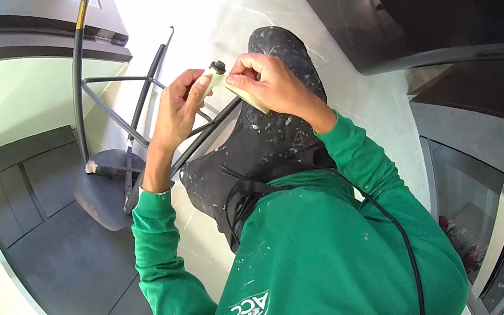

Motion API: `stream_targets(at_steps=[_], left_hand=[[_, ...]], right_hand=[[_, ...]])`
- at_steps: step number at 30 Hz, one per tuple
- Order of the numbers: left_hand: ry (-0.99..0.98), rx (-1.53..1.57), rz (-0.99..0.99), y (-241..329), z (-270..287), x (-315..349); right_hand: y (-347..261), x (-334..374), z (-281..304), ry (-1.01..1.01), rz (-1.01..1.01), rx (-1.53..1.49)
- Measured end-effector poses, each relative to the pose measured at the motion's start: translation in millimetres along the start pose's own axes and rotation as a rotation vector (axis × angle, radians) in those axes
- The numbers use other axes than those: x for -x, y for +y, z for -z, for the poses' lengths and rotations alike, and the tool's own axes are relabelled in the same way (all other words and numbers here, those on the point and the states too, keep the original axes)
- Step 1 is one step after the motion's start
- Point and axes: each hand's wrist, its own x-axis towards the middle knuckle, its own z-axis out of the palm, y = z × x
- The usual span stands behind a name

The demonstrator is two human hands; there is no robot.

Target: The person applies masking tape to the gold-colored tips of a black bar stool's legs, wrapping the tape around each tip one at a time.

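Note:
My left hand (183,102) is closed, with its thumb and fingers pinching a small object with a dark, round end (218,67) and a pale part below it; its exact kind is unclear. Close beside it, my right hand (266,82) pinches a flat cream-coloured strip (249,100) that hangs down over my knee. Both hands are raised above my dark, paint-spotted trousers (256,140). To the left lies an overturned dark stool (103,194), its black legs (81,93) pointing away from me. One leg ends in a gold-coloured tip (82,13).
A dark panelled cabinet (67,257) stands at my left. At the right are a glossy dark surface (400,3) and a built-in appliance with a metal handle (498,235). The floor (362,91) has pale tiles. A black cord (404,235) hangs along my green sweatshirt.

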Motion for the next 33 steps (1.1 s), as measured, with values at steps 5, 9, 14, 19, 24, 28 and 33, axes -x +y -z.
stream_targets(at_steps=[5,9,14,19,24,28,33], left_hand=[[0.0,0.019,0.001,-3.1,-0.8,0.2],[0.006,0.024,0.003,-4.4,-0.8,0.0],[-0.003,0.036,0.001,-1.7,-1.9,-0.1],[-0.015,0.005,-0.016,-3.7,-0.8,0.4],[-0.022,0.015,-0.019,-6.9,-1.2,-1.6],[-0.014,0.048,-0.029,-10.2,-1.5,-1.1],[-0.009,0.032,-0.03,-10.2,-1.7,-1.9]], right_hand=[[-2.4,-0.2,3.2,0.006,0.058,0.003],[-8.8,6.2,3.0,0.039,0.075,-0.003],[-1.2,0.0,2.0,0.05,0.093,0.049],[0.8,-2.6,1.8,0.01,0.046,0.033],[3.4,-2.9,1.1,0.021,0.056,0.0],[3.8,-4.9,0.7,-0.007,0.019,-0.016],[9.2,-9.0,2.6,-0.043,-0.003,-0.015]])
